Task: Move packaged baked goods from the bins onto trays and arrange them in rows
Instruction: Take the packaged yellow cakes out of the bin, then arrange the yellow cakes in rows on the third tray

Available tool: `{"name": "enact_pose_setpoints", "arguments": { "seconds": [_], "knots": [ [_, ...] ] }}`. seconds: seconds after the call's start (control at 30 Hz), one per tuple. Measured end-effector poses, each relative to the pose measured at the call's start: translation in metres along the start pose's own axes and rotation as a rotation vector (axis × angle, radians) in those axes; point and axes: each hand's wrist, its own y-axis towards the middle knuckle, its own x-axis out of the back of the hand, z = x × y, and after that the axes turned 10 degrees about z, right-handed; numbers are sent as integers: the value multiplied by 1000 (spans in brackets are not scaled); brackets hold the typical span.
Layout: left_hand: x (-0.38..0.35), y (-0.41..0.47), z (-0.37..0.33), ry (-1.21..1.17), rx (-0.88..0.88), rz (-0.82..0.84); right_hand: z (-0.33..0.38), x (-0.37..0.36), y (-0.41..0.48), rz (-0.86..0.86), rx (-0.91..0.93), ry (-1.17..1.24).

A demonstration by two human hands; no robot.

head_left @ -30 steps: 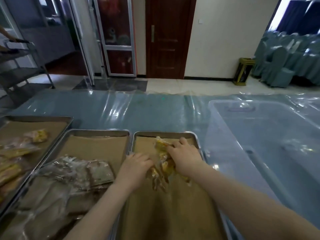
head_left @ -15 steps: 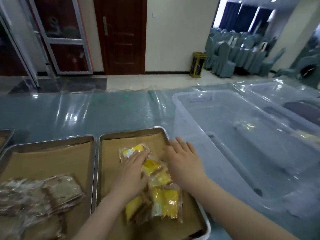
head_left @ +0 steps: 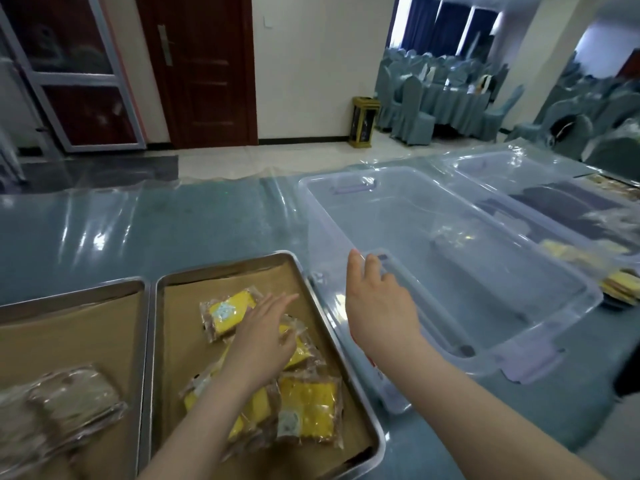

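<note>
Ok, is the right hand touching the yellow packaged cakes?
Apart. Head view: the right hand is over the clear bin's rim, past the tray's right edge, while the yellow packaged cakes lie on the tray.

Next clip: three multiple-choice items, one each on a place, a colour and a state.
1. The left hand is: A over the yellow packs in the tray; B raised overhead; C out of view.
2. The tray's paper lining is: A white; B brown; C blue.
3. The right hand is: A holding a pack; B empty; C a fist.
Key: A, it lies flat over the packs; B, the paper is brown; B, it holds nothing near the clear bin rim.
</note>
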Motion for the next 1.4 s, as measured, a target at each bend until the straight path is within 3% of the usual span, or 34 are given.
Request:
{"name": "enact_pose_setpoints", "arguments": {
  "seconds": [0.23,0.4,0.5,0.6,0.77,0.87,1.07,1.4],
  "knots": [
    [3,-20,23,-107,179,-71,7,0,22,-18,42,-41],
    [-1,-53,39,-147,260,-117,22,-42,20,-253,452,147],
    [-4,-67,45,-115,297,-167,36,-80,15,-5,533,275],
    [-17,-85,52,-130,414,-99,44,-120,14,186,596,383],
    [-48,-120,58,-182,511,44,73,-155,10,488,493,623],
    [-58,-140,61,-170,568,47,90,-167,14,456,450,518],
    [-74,-174,71,-154,664,-15,114,-190,7,318,630,222],
    [-89,-151,64,73,858,-142,87,-189,13,349,610,333]
  ]
}}
